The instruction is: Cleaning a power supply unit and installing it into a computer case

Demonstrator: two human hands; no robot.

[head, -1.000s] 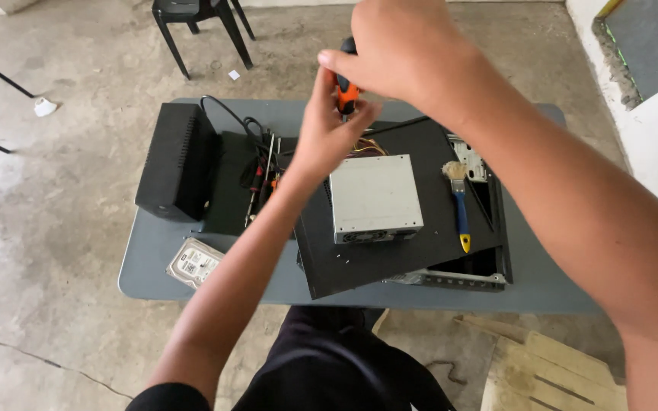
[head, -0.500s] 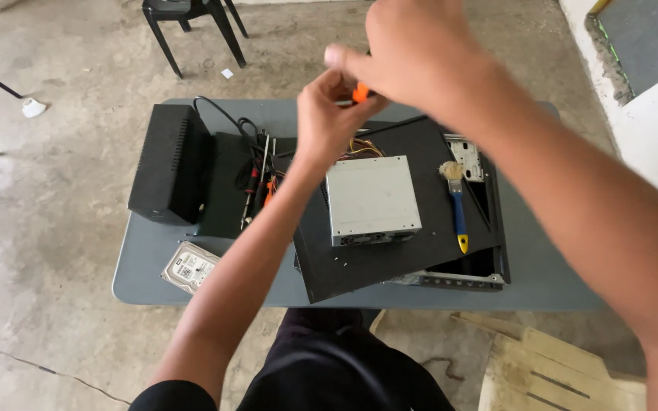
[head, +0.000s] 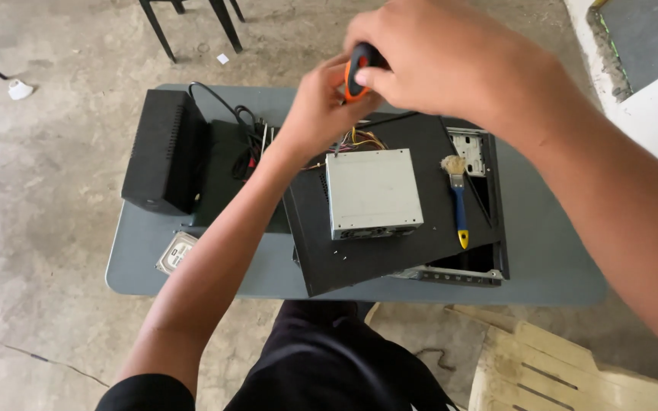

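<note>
My right hand (head: 451,68) was clamped round the orange-and-black screwdriver handle (head: 356,68), with my left hand (head: 321,106) pinching it at 9 o'clock. Below sat the grey power supply box (head: 372,192) on the black panel (head: 390,228), blue brush (head: 458,198) at its 3 o'clock.
</note>
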